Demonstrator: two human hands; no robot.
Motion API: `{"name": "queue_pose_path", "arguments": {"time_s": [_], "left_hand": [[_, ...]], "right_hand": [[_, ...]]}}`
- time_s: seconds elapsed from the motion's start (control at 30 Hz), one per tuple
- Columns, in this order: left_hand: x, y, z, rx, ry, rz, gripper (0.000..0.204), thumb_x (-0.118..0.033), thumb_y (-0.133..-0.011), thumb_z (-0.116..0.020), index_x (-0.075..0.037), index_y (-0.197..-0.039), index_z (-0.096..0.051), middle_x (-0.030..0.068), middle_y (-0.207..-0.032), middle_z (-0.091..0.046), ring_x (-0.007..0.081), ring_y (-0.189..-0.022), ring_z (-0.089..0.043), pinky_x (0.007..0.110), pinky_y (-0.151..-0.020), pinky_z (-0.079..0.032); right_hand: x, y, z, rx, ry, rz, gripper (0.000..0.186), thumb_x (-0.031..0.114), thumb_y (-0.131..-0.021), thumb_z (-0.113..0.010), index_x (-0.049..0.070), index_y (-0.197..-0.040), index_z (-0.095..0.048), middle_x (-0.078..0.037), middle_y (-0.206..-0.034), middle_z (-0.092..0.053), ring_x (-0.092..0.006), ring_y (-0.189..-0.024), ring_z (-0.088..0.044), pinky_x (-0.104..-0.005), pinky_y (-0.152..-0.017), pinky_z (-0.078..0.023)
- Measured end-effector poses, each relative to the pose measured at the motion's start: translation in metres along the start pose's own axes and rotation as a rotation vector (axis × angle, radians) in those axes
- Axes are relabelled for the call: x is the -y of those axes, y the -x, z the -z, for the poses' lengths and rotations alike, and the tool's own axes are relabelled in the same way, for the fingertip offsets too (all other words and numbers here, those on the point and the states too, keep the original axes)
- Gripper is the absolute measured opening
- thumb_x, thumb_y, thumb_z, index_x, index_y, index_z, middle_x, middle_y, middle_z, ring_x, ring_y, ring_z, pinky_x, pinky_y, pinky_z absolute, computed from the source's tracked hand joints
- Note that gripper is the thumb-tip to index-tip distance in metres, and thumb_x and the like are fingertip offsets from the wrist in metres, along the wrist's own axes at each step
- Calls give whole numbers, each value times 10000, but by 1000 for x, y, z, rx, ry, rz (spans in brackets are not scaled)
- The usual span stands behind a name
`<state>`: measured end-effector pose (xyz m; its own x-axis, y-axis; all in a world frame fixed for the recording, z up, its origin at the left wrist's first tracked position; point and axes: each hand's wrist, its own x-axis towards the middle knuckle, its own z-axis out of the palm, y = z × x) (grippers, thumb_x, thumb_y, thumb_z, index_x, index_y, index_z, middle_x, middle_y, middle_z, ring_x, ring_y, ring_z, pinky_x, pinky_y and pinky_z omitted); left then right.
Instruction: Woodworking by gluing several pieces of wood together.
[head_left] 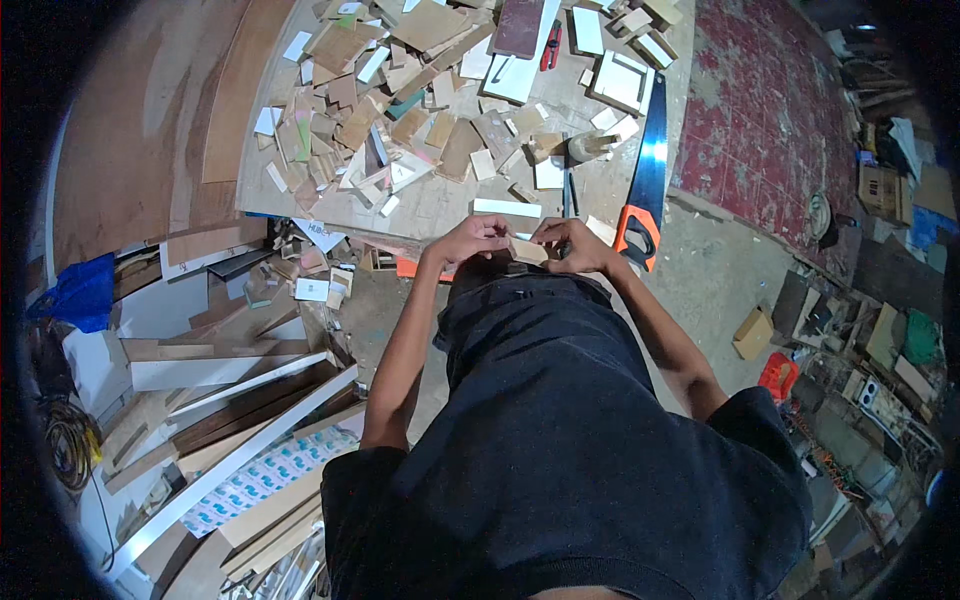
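Close to my waist, at the near edge of the worktable, both hands hold a small light-brown wood block (528, 250) between them. My left hand (470, 241) grips its left end with bent fingers. At the right end, my right hand (580, 247) pinches it with thumb and fingers. Just beyond the hands lies a white-faced wood strip (506, 208). A handsaw (652, 150) with an orange and black handle rests on the table to the right of my right hand. Beside the saw stands a small pale bottle (592, 147), next to a thin dark rod-like tool (570, 190).
Wood offcuts (410, 120) pile over the worktable's left and middle. A red-handled tool (551, 46) lies at the back near a white frame-like piece (622, 82). Boards (250, 385) lean on the left. Red tiles (735, 100) and clutter with a red-orange object (777, 375) are right.
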<state>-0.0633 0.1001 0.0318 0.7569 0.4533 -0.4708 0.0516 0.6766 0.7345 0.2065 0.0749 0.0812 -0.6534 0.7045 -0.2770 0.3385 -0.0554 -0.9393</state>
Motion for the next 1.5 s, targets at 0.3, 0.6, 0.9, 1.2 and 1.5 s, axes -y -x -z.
{"name": "queue_pose_path", "arguments": {"time_s": [0.3,0.6,0.9,1.2,1.5], "left_hand": [[-11,6,-21,-233,-348,-231,101,-79,-790,-759,-29,-858,-703,18,-812,-684,98,-800,-613,260,-788,-482],[0,21,-38,-512,-369,-298,114,-61,-755,-766,-2,-844,-727,70,-796,-720,132,-742,-663,277,-711,-522],[-4,23,-67,-734,-471,-518,102,-54,-762,-748,-9,-850,-724,118,-873,-721,209,-811,-701,301,-730,-533],[-20,34,-82,-702,-821,-444,61,-52,-762,-713,-38,-821,-702,44,-917,-714,254,-844,-686,325,-742,-527],[-29,35,-84,-735,-740,-353,61,-64,-750,-710,-59,-811,-704,51,-881,-707,245,-840,-671,336,-728,-519]], "right_hand": [[9,4,-3,-121,323,122,495,307,-638,-820,54,-1049,-713,-93,-890,-639,-218,-737,-618,-313,-651,-498],[17,9,-8,-68,163,-64,463,382,-666,-816,70,-1000,-742,-73,-876,-654,-231,-772,-647,-335,-668,-498],[18,24,-27,-286,344,-77,519,460,-672,-772,59,-1001,-738,-76,-936,-649,-271,-803,-653,-366,-702,-510],[26,26,-30,-203,700,-59,470,435,-706,-715,62,-991,-711,-89,-1018,-615,-294,-883,-635,-411,-730,-525],[28,13,-26,-75,636,-67,525,458,-733,-701,-8,-961,-618,-184,-1011,-596,-370,-889,-611,-444,-747,-515]]}}
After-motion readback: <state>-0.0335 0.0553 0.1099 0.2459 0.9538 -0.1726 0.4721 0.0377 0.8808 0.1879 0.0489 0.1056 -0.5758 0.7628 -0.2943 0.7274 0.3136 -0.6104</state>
